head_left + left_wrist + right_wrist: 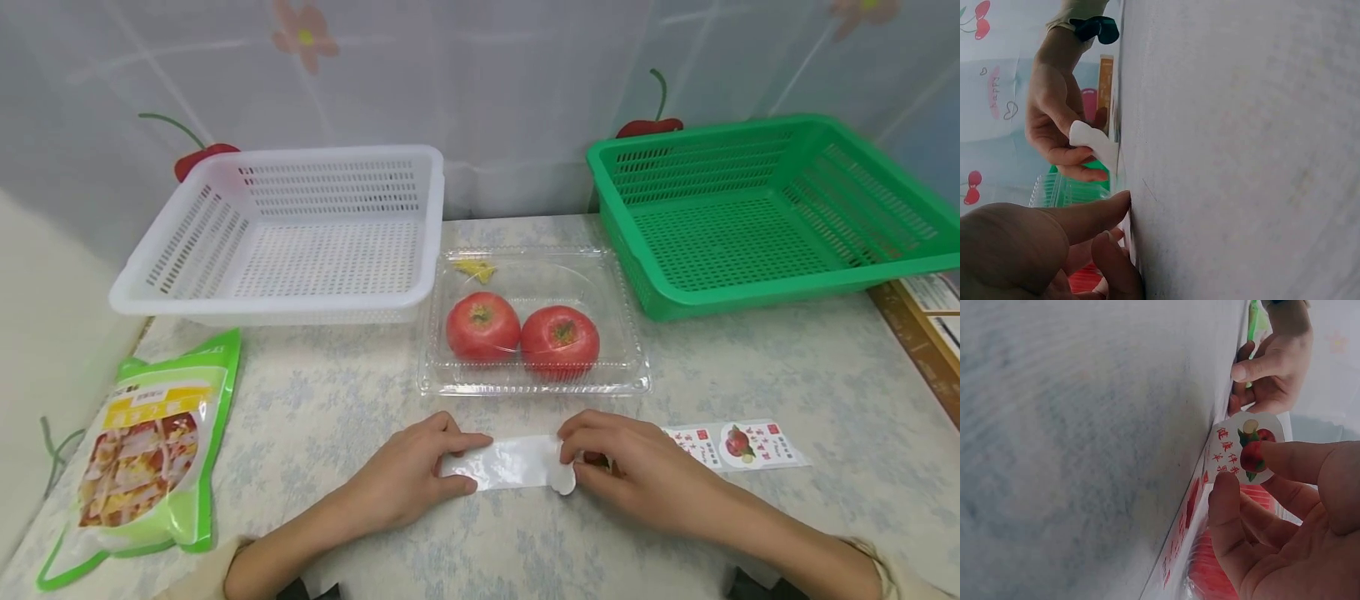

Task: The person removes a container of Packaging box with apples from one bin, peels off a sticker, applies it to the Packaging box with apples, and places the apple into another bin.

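Observation:
A sticker strip lies across the tabletop, with a bare glossy white backing (513, 463) at its left part and printed apple labels (738, 444) at its right. My left hand (420, 471) presses the strip's left end, its thumb and index finger spread toward opposite edges. Between thumb and fingers my right hand (630, 467) pinches a sticker (1247, 447) printed with red apples and red characters. That sticker stands raised at the backing, its white underside (1092, 142) facing the left wrist view. Just beyond the hands is a clear plastic clamshell box (536, 389) with two red apples (483, 327) inside.
At the back left stands a white basket (277, 308), and at the back right a green basket (750, 292). A green food bag (150, 450) lies at the left. Behind the table hangs a patterned curtain (517, 100).

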### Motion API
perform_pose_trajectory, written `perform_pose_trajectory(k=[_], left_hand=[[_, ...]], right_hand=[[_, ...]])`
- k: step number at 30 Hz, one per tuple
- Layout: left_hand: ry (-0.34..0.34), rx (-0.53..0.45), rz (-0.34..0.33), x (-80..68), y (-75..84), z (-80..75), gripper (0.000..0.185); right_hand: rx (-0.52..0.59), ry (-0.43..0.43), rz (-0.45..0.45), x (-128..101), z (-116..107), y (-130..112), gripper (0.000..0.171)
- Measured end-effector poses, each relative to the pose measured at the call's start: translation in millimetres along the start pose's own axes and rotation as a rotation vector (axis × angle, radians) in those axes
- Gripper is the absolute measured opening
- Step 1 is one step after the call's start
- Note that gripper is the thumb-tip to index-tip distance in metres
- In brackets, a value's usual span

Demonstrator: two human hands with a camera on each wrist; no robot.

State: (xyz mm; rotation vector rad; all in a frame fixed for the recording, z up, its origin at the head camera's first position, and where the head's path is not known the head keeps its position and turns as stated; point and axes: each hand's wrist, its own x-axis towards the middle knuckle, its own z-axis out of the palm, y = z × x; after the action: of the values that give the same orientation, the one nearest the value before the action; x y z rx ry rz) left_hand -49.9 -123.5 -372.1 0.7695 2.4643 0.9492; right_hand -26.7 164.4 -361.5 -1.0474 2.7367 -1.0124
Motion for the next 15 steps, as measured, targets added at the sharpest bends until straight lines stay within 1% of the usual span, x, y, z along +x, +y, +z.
perform_pose_trajectory(k=[6, 9, 15], left_hand=[[0.01, 0.002, 0.003, -0.4, -0.1, 1.5, 0.046], [0.005, -0.002, 0.004, -0.3, -0.3, 1.2, 0.046], [-0.021, -0.057, -0.015, 0.5, -1.6, -1.2, 0.045]], right_hand=[[0.05, 0.003, -0.02, -4.4, -3.9, 2.0, 0.033], [0.065, 0.021, -0.032, -5.4, -5.2, 2.4, 0.034], [0.058, 0.049, -0.049, -6.8, -6.1, 2.8, 0.036]])
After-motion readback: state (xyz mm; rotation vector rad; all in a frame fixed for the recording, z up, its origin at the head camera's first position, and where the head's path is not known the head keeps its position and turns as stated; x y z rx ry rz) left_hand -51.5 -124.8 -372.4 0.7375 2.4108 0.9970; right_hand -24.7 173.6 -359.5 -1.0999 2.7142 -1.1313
